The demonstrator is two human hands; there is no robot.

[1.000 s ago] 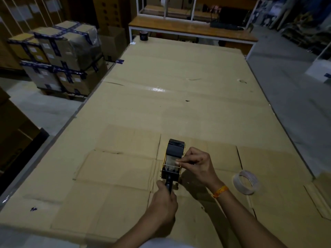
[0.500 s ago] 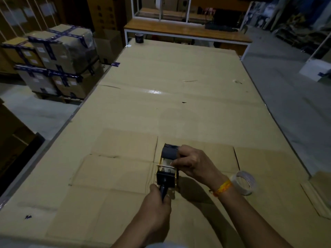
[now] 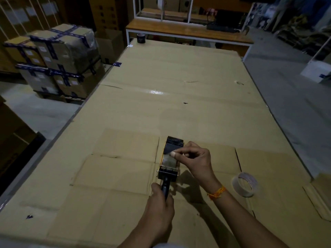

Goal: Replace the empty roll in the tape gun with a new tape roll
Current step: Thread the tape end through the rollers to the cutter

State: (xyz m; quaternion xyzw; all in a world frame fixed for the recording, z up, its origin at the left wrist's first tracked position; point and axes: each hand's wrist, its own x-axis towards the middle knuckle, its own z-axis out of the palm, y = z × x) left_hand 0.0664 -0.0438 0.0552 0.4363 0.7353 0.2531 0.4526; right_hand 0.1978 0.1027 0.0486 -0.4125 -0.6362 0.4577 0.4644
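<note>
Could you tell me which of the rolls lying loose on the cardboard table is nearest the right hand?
The pale, nearly empty roll, lying just right of the right hand's wrist; the dark roll stands at the table's far edge.

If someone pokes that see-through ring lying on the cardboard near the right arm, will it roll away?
Probably not far. The empty roll seems to lie nearly flat on the cardboard, so a poke would likely slide it. Stood on edge, its round shape should roll easily. It looks thin and hollow, so likely very light.

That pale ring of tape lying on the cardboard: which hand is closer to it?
The right. The right hand works at the tape gun, left of the ring; the left hand grips the gun's handle, farther left.
</note>
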